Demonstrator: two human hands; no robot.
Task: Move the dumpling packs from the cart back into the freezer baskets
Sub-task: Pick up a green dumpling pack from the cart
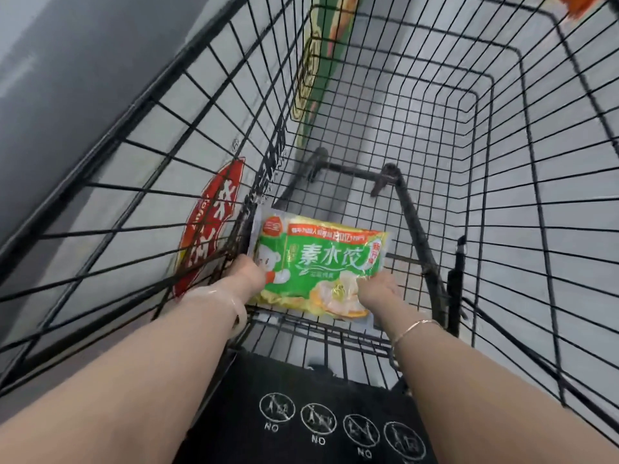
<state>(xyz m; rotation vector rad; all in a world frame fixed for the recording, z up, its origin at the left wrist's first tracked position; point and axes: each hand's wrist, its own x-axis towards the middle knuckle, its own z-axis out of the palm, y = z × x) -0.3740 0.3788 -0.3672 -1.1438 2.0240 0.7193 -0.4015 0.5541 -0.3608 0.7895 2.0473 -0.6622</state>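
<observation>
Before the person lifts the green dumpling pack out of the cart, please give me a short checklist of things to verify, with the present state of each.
1. Left hand grips the dumpling pack at its left edge: ok.
2. Right hand holds the pack's lower right part: ok, though the fingers are partly hidden.
3. Pack looks sealed and undamaged: cannot tell, picture is blurred.
4. Pack is free of the cart wires: cannot tell.
5. No other pack lies on the cart floor: ok.
6. Freezer basket is ready: cannot tell, not in view.
</observation>
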